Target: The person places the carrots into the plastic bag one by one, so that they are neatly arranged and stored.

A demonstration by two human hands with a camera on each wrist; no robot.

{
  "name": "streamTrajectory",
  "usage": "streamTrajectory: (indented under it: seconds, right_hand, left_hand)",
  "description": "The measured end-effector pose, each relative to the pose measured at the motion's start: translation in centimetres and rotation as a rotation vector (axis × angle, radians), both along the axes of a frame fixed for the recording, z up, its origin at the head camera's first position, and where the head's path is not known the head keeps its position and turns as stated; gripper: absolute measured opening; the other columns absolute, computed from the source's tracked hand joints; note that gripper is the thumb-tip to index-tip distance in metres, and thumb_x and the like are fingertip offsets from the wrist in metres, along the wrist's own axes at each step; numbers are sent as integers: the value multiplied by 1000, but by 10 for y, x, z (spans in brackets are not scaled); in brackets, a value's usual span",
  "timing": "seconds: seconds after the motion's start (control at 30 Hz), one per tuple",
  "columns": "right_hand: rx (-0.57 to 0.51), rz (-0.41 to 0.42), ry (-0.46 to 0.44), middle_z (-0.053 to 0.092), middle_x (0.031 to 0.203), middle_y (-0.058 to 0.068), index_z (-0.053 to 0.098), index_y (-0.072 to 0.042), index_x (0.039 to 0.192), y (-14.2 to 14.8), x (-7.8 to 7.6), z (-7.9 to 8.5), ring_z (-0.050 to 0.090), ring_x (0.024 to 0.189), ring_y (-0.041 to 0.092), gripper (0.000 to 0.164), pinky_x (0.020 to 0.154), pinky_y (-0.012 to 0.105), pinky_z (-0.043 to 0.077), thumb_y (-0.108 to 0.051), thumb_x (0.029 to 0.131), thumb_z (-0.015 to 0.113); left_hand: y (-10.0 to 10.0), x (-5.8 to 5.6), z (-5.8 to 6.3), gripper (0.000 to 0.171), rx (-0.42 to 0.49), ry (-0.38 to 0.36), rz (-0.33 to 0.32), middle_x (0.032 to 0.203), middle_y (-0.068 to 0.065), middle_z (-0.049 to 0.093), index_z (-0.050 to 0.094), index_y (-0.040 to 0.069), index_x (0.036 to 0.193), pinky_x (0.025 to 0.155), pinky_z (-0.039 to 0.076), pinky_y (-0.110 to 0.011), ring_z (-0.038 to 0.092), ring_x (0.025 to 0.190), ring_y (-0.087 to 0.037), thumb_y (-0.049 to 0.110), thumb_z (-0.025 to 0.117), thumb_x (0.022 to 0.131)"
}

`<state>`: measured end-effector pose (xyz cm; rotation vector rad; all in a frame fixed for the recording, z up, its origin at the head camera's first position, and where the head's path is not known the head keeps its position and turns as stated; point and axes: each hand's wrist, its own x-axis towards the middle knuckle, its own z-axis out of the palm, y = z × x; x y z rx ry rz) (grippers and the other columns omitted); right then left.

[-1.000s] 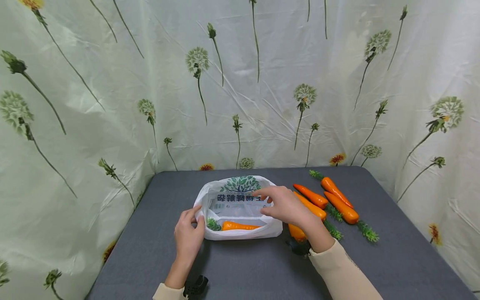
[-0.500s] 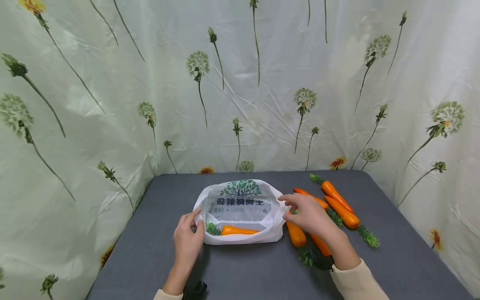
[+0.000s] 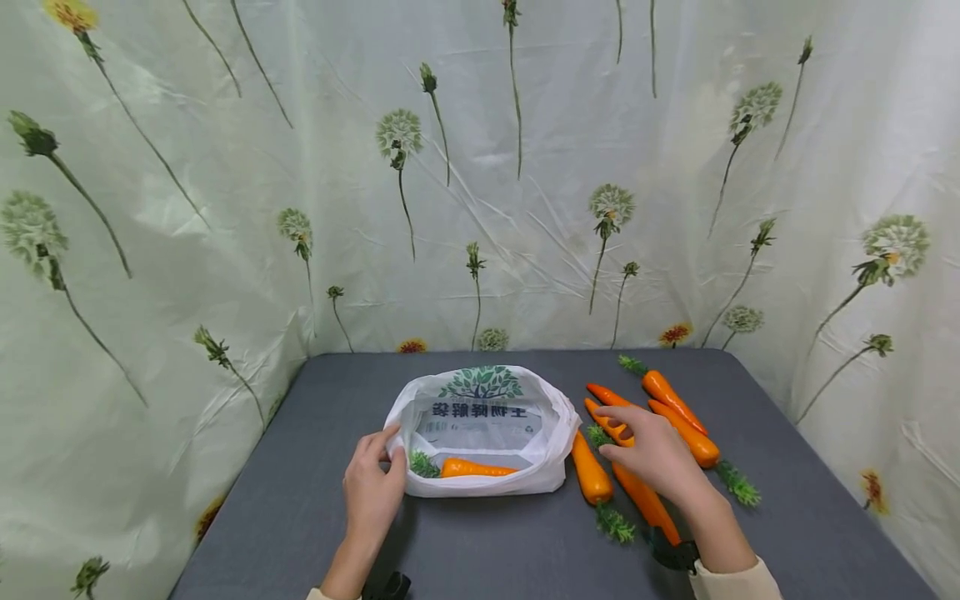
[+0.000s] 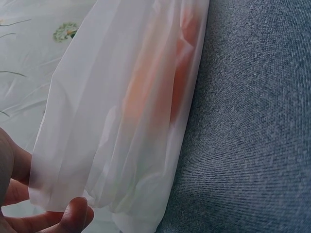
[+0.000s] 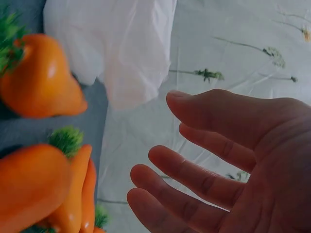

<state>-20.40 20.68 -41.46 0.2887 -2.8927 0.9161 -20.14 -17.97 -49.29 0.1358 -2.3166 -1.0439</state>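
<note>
A white plastic bag (image 3: pixel 487 487) stands with its mouth spread, and a carrot (image 3: pixel 477 468) with a green top lies inside. My left hand (image 3: pixel 372 483) pinches the bag's left rim between thumb and fingers; the left wrist view shows the translucent bag wall (image 4: pixel 87 97) and orange showing through it. To the right of the bag, my right hand (image 3: pixel 658 454) hovers over the loose carrots, fingers apart and holding nothing. Nearest the bag lies one carrot (image 3: pixel 591 473); another carrot (image 3: pixel 647 502) is partly under the hand. In the right wrist view the palm (image 5: pixel 277 165) faces the bag.
Further right on the dark grey table (image 3: pixel 487 558) lie more glossy carrots with green tops, including one carrot (image 3: pixel 686 433) and another carrot (image 3: pixel 671 396) near the back. A floral curtain (image 3: pixel 525 225) hangs behind the table and along both sides.
My right hand has moved from over the bag's mouth, past its right rim, to above the carrots on the right. My left hand stays at the left rim.
</note>
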Motion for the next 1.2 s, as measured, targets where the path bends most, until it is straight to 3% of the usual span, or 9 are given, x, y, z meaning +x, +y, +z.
streamTrajectory:
  seconds: [0.27,0.53,0.67,0.93,1.07,1.2]
  right_hand:
    - [-35,-19,-19,66,126,11,65,-13,134,16,3,-10,66,102,32,55,72,41,55,-14,82,82]
    - [8,-70,-109,69,117,14,65,-10,133,21,9,-22,66,83,23,54,61,36,52,-15,82,82]
    - [27,-84,-144,68,115,14,64,-9,134,23,10,-27,59,67,20,56,55,36,46,-14,82,82]
    - [18,-111,-174,68,116,14,62,-9,138,26,13,-39,49,54,18,63,52,33,41,-11,79,83]
    - [36,-112,-170,68,116,13,61,-11,139,25,14,-44,49,55,18,65,55,34,40,-11,78,84]
    - [81,-109,-163,69,113,10,60,-13,141,26,14,-47,55,67,18,67,59,37,43,-12,78,83]
  left_hand:
    - [1,2,2,34,8,-14,-1,116,-9,64,70,8,127,68,48,-39,61,83,-22,11,67,93]
    - [-1,5,2,35,20,-50,8,116,-9,64,70,8,127,71,47,-41,63,85,-23,10,67,92]
    - [0,5,1,36,21,-62,6,118,-9,63,69,8,128,70,48,-40,63,86,-23,10,66,93]
    - [0,3,0,36,26,-69,3,119,-10,63,69,9,129,70,49,-40,63,87,-24,11,66,93]
    - [1,4,-1,36,22,-56,0,118,-10,64,69,8,128,67,48,-37,62,86,-23,11,67,93]
    - [2,4,-1,35,15,-44,-3,117,-10,64,69,8,128,65,49,-34,61,85,-23,11,68,93]
